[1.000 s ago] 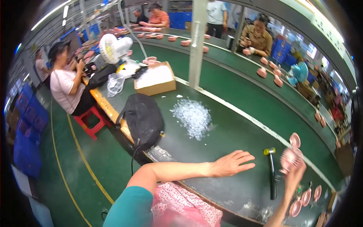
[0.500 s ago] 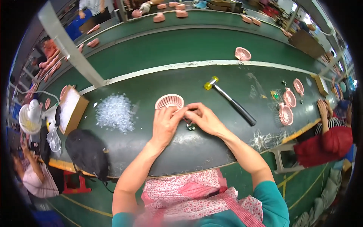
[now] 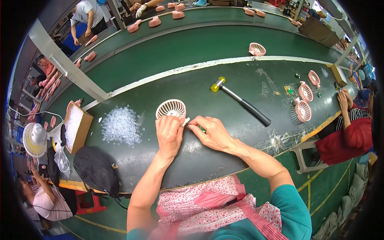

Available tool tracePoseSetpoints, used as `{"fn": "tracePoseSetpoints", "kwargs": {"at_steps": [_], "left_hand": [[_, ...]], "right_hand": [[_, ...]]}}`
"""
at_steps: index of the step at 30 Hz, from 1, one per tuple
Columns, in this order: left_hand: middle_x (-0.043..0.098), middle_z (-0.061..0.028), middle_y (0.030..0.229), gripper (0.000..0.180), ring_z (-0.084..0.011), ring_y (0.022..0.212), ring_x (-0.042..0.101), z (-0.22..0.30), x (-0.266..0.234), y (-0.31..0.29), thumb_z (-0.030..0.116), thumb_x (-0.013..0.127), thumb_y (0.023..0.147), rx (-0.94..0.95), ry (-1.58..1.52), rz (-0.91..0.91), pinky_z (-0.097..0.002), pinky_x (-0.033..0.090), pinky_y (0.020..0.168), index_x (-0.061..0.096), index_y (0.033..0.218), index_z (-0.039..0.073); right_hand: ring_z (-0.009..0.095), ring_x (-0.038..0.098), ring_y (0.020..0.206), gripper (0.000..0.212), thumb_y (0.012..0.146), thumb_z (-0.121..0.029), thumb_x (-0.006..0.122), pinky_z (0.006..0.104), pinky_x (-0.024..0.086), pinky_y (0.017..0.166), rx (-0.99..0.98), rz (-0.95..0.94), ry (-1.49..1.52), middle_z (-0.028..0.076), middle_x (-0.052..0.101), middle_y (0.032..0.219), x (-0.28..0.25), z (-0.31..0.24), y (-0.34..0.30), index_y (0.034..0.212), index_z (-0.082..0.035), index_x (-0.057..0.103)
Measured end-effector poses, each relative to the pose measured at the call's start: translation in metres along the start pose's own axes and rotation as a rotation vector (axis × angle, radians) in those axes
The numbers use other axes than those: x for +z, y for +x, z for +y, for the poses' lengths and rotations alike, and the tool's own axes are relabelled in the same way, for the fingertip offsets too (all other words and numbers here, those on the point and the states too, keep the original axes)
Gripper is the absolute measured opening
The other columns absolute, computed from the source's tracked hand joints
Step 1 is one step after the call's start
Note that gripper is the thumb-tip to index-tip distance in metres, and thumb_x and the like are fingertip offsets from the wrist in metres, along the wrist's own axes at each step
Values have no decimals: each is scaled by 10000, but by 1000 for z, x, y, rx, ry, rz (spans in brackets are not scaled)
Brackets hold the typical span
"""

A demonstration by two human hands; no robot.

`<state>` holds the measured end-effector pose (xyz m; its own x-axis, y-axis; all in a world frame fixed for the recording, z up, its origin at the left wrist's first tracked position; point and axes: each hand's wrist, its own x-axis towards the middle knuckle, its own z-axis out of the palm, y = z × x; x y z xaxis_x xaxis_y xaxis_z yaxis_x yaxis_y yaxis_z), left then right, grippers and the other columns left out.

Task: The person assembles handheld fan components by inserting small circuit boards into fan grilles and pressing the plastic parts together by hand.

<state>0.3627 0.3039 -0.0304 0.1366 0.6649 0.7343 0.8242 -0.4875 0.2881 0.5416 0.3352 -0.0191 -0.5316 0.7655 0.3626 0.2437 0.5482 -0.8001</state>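
A round pink slotted fan housing (image 3: 171,107) lies on the dark work table, its short neck pointing toward me. My left hand (image 3: 169,135) is closed on the neck, its fingers hiding part of it. Just to the right, my right hand (image 3: 214,135) is pinched around a small green circuit board (image 3: 202,129), mostly covered by the fingers. The fingertips of the right hand are close beside the pale end of the neck; whether they touch it I cannot tell.
Left lie a pile of small clear plastic pieces (image 3: 121,125), a cardboard box (image 3: 80,126) and a black cap (image 3: 96,170). A yellow-headed hammer (image 3: 242,102) is at right, beyond it several pink housings (image 3: 303,110). A green conveyor (image 3: 192,42) runs behind; a co-worker (image 3: 352,120) sits right.
My right hand has drawn slightly away from my left. The green board, which hung below the fingers, is now up between the right fingers. The housing appears turned a little, and the whole view has shifted.
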Motion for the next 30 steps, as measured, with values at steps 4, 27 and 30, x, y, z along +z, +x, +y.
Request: {"fn": "tracePoseSetpoints", "kwargs": {"at_steps": [4,27,30], "left_hand": [[604,-55,799,223,-232,786,568,0,0,-1,-42,747,696,-77,-160,45,-364,407,760,634,863,51],[591,-118,1148,465,-312,1100,540,21,-2,-8,214,822,708,57,32,-251,-433,441,904,609,1077,29],[596,-101,1178,473,-302,1116,545,22,-4,-16,222,806,723,58,67,-278,-426,461,910,624,1106,13]], "right_hand": [[280,664,755,153,920,-102,626,375,513,690,111,17,13,159,678,837,-15,-11,6,1042,-11,647],[309,596,938,158,853,-140,690,429,424,901,-1,67,-440,126,672,964,-25,42,12,960,-25,696],[325,521,1149,207,846,-156,691,461,399,974,-117,12,-480,130,596,1189,-49,37,5,1019,-43,693]]}}
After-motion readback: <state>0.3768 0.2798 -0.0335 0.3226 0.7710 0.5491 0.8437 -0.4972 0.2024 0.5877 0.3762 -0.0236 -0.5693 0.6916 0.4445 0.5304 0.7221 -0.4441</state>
